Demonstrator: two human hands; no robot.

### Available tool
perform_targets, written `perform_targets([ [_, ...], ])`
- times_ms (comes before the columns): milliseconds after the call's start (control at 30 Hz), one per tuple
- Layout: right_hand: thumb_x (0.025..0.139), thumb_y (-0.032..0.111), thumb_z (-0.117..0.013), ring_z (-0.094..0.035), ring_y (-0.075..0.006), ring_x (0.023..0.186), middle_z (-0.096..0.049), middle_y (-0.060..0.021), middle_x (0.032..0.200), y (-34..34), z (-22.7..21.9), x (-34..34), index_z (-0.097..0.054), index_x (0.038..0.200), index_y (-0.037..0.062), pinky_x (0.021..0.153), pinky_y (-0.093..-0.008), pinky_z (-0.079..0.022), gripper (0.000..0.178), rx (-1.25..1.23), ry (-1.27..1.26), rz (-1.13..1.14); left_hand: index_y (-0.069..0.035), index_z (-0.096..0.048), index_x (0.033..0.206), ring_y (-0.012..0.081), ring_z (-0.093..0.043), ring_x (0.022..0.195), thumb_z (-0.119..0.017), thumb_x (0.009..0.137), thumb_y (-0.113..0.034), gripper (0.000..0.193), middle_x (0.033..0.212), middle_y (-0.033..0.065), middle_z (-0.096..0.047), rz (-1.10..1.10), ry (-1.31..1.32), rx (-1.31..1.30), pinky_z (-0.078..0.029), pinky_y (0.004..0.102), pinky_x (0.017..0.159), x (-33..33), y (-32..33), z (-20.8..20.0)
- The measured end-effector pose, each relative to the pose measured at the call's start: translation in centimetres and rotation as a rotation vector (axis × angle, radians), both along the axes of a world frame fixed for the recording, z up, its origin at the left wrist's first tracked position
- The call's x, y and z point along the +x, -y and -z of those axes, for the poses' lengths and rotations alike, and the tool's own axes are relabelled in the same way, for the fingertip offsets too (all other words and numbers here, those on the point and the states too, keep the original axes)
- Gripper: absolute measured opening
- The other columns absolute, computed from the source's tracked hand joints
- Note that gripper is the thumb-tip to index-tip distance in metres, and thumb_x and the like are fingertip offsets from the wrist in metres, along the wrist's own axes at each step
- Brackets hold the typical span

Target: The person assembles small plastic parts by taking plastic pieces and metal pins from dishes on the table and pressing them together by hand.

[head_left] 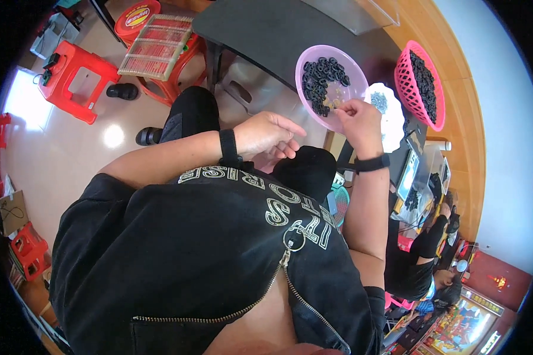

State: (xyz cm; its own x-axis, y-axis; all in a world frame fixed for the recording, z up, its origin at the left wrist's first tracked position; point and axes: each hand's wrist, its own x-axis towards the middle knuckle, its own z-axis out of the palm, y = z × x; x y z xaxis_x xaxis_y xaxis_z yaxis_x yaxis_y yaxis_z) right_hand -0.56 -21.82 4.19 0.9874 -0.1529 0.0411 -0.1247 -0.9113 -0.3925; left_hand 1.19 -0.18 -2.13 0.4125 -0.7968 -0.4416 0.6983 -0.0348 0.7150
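Note:
My right hand (360, 123) is over the near right rim of a light purple basin (354, 66). Its thumb and fingers are pinched together; whatever they might hold is too small to make out. Inside the basin lie many black ring-shaped parts (326, 74) and some small yellowish pieces (336, 93). Beside that hand stands a white scalloped plate (392, 127) bearing a heap of small grey pieces (379, 102). My left hand (270, 137) hovers above my lap, palm partly turned up, fingers apart, with nothing visible in it.
A pink woven basket (405, 80) full of black parts stands right of the plate on the dark table (260, 29). Farther right, another person (423, 272) sits among trays and loose parts. Red stools (80, 80) and a bamboo rack (157, 47) are at the left.

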Motion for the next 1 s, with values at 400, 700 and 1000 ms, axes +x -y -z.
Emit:
perform_targets([
  [400, 0.08, -0.001, -0.063, -0.054, -0.005, 0.067, -0.063, -0.0011, 0.077, -3.7, 4.0, -7.6, -0.063, 0.084, -0.0013, 0.062, -0.0185, -0.044, 0.004, 1.109, 0.1, 0.119, -0.003, -0.061, 0.103, 0.0091, -0.059, 0.072, -0.055, 0.089, -0.017, 0.021, 0.085, 0.003, -0.063, 0.032, 0.197, -0.017, -0.048, 0.0198, 0.063, -1.0, 1.8, -0.4],
  [700, 0.082, -0.001, -0.06, -0.057, -0.0069, 0.075, -0.064, -0.0031, 0.083, -3.2, 3.3, -9.8, -0.063, 0.091, -0.0007, 0.069, -0.0199, -0.045, 0.009, 1.184, 0.117, 0.188, -0.001, -0.062, 0.091, 0.0083, -0.059, 0.066, -0.059, 0.087, -0.016, 0.016, 0.078, 0.0035, -0.063, -0.026, 0.213, 0.03, -0.048, 0.0201, 0.06, -2.1, 2.0, -1.1],
  [1000, 0.083, -0.001, -0.059, -0.059, -0.0088, 0.075, -0.065, -0.0055, 0.084, -3.2, 3.0, -11.0, -0.061, 0.096, -0.0017, 0.071, -0.0211, -0.047, 0.013, 1.105, 0.134, 0.113, 0.0, -0.063, 0.091, 0.0091, -0.06, 0.067, -0.06, 0.085, -0.014, 0.016, 0.077, 0.0033, -0.063, 0.001, 0.334, 0.016, -0.049, 0.0216, 0.061, -3.3, 1.9, -0.7],
])
